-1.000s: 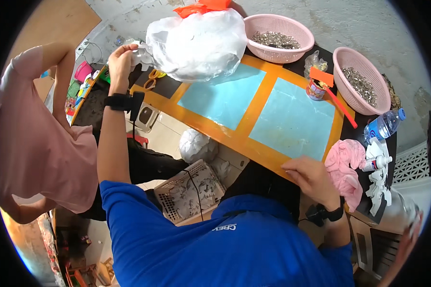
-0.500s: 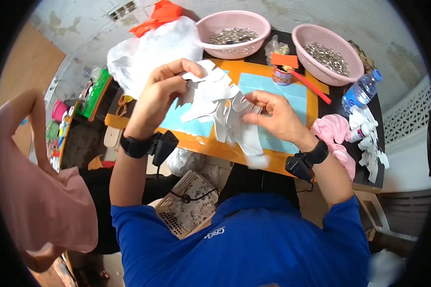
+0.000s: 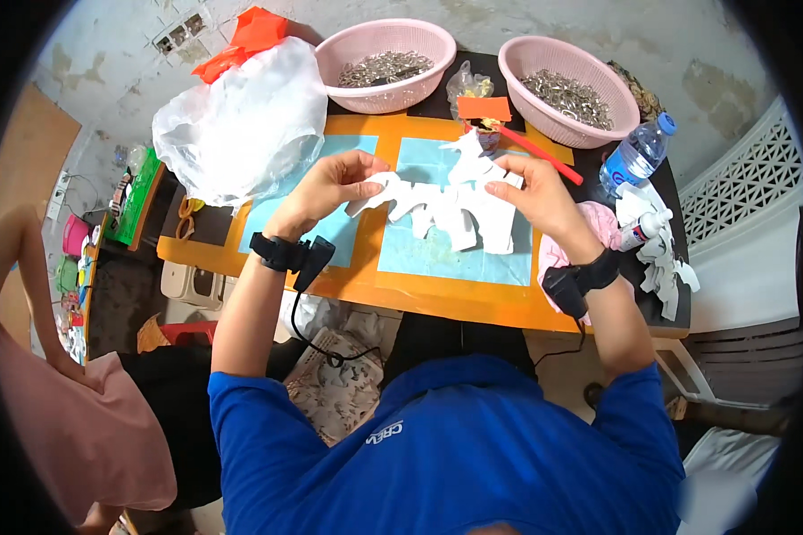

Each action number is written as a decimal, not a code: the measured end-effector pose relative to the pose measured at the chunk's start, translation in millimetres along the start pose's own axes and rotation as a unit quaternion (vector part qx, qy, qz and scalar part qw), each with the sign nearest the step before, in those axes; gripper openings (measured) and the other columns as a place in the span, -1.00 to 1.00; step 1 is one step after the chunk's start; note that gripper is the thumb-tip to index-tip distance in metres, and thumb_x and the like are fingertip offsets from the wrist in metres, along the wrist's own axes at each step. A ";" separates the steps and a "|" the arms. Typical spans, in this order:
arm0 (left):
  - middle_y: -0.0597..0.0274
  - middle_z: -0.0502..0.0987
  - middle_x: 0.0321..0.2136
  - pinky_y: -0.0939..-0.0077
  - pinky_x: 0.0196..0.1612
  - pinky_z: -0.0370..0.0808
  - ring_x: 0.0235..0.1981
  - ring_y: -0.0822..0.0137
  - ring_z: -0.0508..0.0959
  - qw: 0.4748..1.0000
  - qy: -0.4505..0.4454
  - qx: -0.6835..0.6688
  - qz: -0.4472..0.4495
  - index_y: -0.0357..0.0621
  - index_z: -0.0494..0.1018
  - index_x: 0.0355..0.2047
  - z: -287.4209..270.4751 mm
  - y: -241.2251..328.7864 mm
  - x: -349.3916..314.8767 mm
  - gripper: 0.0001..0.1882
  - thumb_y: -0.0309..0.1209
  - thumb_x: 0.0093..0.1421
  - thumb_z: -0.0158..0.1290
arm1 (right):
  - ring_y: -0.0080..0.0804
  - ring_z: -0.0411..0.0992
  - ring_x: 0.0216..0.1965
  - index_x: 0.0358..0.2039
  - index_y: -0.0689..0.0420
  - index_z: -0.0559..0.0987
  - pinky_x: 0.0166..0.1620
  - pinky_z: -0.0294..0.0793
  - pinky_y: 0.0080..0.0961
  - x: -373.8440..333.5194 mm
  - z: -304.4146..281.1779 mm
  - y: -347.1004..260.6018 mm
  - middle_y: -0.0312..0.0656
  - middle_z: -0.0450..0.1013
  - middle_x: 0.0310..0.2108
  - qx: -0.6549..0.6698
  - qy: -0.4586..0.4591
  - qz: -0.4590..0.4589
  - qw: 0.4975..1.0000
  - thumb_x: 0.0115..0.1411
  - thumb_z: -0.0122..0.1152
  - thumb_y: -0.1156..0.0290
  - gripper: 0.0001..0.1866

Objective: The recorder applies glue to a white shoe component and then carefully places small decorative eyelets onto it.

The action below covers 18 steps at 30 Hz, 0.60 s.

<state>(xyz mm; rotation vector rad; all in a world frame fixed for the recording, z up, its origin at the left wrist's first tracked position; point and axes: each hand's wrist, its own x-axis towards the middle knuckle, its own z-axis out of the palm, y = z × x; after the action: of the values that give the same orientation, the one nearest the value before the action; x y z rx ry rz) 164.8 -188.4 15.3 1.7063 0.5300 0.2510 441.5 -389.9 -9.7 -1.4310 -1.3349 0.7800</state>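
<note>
Between my two hands stretches a white cut-out strip [image 3: 446,209] with jagged, tab-like lobes; whether it is fabric or foam I cannot tell. My left hand [image 3: 335,187] pinches its left end between thumb and fingers. At the right end my right hand [image 3: 535,192] grips it the same way, and a part sticks up beside those fingers. The strip is held above a light blue sheet [image 3: 401,259] on the orange table top [image 3: 321,283]. Another blue sheet [image 3: 268,223] lies to the left.
Two pink baskets [image 3: 437,37] [image 3: 513,67] of small metal pieces stand at the back. A white plastic bag [image 3: 232,125] is far left. To the right are a water bottle [image 3: 629,160], pink cloth [image 3: 553,259] and white scraps [image 3: 660,267]. A person [image 3: 89,428] is at left.
The white piece, bunched up half a second ago, is now spread out between my hands and lower. My view has shifted, so the table things appear further left.
</note>
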 end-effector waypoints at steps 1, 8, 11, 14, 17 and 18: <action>0.37 0.61 -0.22 0.69 -0.27 0.46 -0.24 0.57 0.57 1.000 0.005 0.006 -0.002 -0.22 0.51 0.04 -3.7 -9.7 -0.2 -0.68 -0.48 0.29 0.22 | -0.59 0.51 -0.26 -0.13 0.29 0.61 -0.15 0.49 -0.52 -0.2 4.0 2.4 -0.20 0.60 -0.28 -0.017 0.008 -0.003 1.000 0.22 0.34 0.42 -0.73; 0.34 0.62 -0.20 0.54 -0.02 0.45 -0.18 0.48 0.55 0.987 0.103 0.123 0.021 -0.22 0.59 -0.04 -89.3 42.5 -62.8 -0.74 -0.46 0.28 0.19 | -0.58 0.48 -0.32 -0.12 0.26 0.60 -0.26 0.43 -0.57 -15.6 2.2 -22.1 -0.22 0.57 -0.32 -0.077 0.043 -0.027 0.996 0.19 0.34 0.44 -0.73; 0.28 0.63 -0.16 0.57 0.01 0.42 -0.16 0.48 0.55 0.904 0.381 0.155 0.119 -0.30 0.58 0.03 -131.8 102.7 -114.9 -0.67 -0.38 0.32 0.14 | -0.65 0.39 -0.41 -0.16 0.26 0.61 -0.40 0.32 -0.62 -31.7 4.7 -33.6 -0.31 0.49 -0.38 -0.082 0.045 -0.025 0.995 0.18 0.33 0.50 -0.78; 0.30 0.67 -0.15 0.57 0.03 0.46 -0.07 0.47 0.59 0.702 0.572 0.294 0.307 -0.24 0.61 0.01 -197.9 126.0 -148.9 -0.73 -0.42 0.37 0.09 | -0.49 0.47 -0.40 -0.18 0.30 0.60 -0.37 0.37 -0.56 -40.1 14.6 -40.1 -0.17 0.51 -0.38 -0.142 0.038 -0.086 0.985 0.15 0.33 0.55 -0.79; 0.28 0.69 -0.16 0.54 -0.03 0.50 -0.14 0.46 0.61 0.609 0.594 0.412 0.325 -0.17 0.64 -0.07 -213.8 107.9 -91.8 -0.80 -0.49 0.38 0.06 | -0.28 0.52 -0.32 -0.19 0.25 0.62 -0.26 0.46 -0.46 -48.0 22.1 -47.9 -0.10 0.51 -0.34 -0.173 0.025 -0.076 0.982 0.16 0.30 0.60 -0.81; 0.26 0.69 -0.18 0.52 -0.05 0.51 -0.16 0.46 0.61 0.584 0.594 0.458 0.310 -0.14 0.64 -0.10 -225.0 89.6 -70.9 -0.81 -0.51 0.37 0.07 | -0.25 0.52 -0.30 -0.19 0.24 0.62 -0.24 0.47 -0.44 -50.5 25.0 -49.8 -0.10 0.51 -0.34 -0.176 0.018 -0.072 0.981 0.16 0.29 0.60 -0.82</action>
<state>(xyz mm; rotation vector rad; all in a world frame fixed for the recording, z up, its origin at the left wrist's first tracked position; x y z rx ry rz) 20.9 -37.8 157.7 2.5190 1.1247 2.0571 392.4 -437.9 21.1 -1.5902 -1.5850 0.4325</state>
